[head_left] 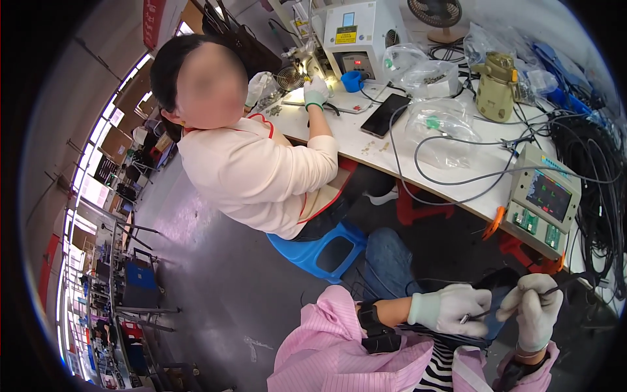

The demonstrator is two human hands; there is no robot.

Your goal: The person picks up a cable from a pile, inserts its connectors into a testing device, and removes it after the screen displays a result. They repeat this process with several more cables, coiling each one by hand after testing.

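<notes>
Showing your two gloved hands at four o'clock from the view's centre, near your lap and off the table (373, 155). Your left hand (450, 309) is curled round a dark piece whose pale, metallic-looking tip (464, 319) protrudes below the fingers; your right hand (537, 306) pinches a black cable (567, 284), which runs on toward three o'clock. Whether one length joins both hands cannot be told. Judged by its slenderness, the cable is light and flexible, with a smooth jacket likely to slide under glove fabric; the tip looks stiffer and perhaps easily bent. Take hold close behind the tip, on the jacket, and support the slack with your right hand.

The white table extends from three o'clock to twelve. It bears a tester (547, 196) at three, a bottle (495, 88) at two, a phone (385, 116) between one and two, a fan (434, 12) at one and a boxy machine (362, 39) nearer twelve. A co-worker (261, 173) sits at ten o'clock on a blue stool (353, 238). Grey floor (215, 261) spreads toward eight, where crowded racks (134, 294) stand.
</notes>
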